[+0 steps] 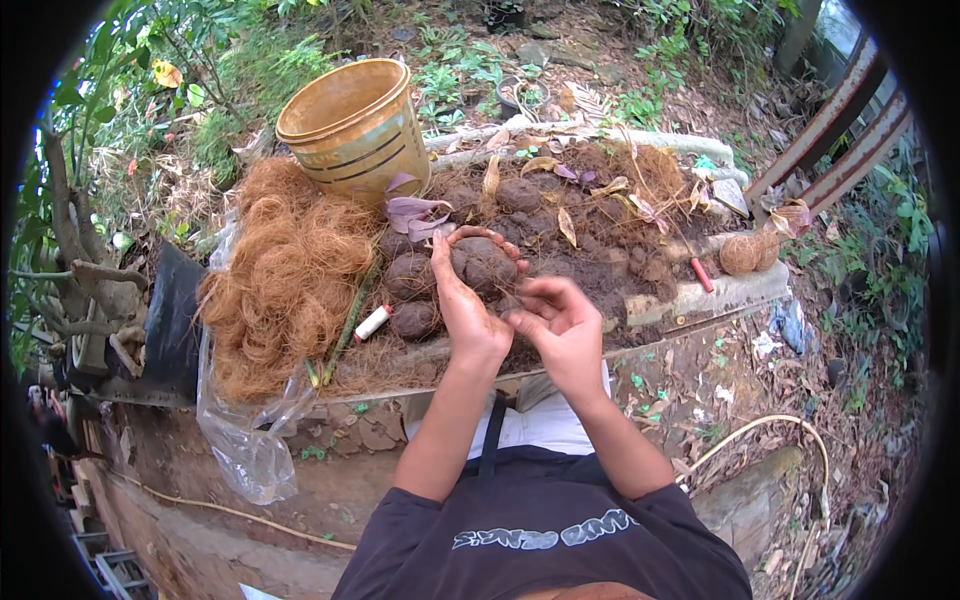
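Observation:
My left hand (465, 310) cups a dark brown soil ball (484, 268), its fingers curled round the far side. Close by, my right hand (562, 328) has thumb and fingers pinched together at the ball's near right edge; what lies between them is too small to make out. More soil balls (410, 276) sit just left of my left hand, and another ball (518, 195) lies farther back. Left of these spreads a heap of brown coconut fibre (285, 285). A white spool (373, 323) rests between the fibre and the balls.
A dirty yellow bucket (355, 140) stands behind the fibre. Loose soil (610, 235) with dry leaves covers the slab's right part. Near its right end are a red-handled stick (702, 275) and round brown husks (745, 253). Clear plastic (250, 455) hangs off the front left.

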Demonstrator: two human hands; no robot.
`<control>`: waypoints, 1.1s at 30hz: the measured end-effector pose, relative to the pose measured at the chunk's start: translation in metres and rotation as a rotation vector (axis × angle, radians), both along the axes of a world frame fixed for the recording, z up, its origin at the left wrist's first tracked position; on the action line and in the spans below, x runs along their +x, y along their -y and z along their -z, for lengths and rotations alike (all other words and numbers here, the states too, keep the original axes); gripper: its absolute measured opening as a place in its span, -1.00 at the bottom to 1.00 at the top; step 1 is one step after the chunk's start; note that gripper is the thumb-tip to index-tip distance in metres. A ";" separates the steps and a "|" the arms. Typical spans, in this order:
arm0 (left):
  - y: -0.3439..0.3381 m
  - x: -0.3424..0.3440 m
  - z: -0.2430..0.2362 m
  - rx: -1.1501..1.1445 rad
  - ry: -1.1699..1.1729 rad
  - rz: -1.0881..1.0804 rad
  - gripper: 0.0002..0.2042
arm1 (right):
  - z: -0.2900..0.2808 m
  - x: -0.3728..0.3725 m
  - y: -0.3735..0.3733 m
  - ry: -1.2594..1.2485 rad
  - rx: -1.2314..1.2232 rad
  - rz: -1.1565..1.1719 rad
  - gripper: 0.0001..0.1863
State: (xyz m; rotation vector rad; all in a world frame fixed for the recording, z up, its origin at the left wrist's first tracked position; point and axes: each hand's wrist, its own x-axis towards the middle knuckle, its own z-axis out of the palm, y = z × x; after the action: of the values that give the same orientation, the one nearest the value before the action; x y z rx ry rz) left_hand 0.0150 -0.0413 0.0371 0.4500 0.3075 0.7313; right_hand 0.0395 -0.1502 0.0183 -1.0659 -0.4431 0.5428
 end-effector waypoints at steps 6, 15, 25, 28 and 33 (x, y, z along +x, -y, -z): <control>-0.003 0.007 -0.001 0.016 -0.056 0.004 -0.65 | -0.003 0.024 0.008 0.214 -0.186 -0.046 -0.74; -0.001 0.009 0.009 0.158 -0.137 0.069 -0.69 | -0.019 0.039 0.016 0.196 -0.201 -0.057 -0.73; 0.008 0.009 0.013 0.262 -0.145 0.172 -0.73 | -0.006 0.055 0.006 0.059 0.000 -0.097 -0.38; 0.009 0.010 0.016 0.255 -0.134 0.194 -0.74 | -0.001 0.056 0.006 0.048 0.026 -0.253 -0.24; 0.013 0.009 0.019 0.365 -0.206 0.132 -0.76 | 0.001 0.049 0.006 0.076 0.034 -0.247 -0.30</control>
State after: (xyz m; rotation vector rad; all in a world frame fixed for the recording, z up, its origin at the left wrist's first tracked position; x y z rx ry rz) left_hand 0.0243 -0.0541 0.0179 0.8869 0.3345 0.6126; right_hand 0.0886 -0.1559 0.0176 -1.0078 -0.6541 0.7115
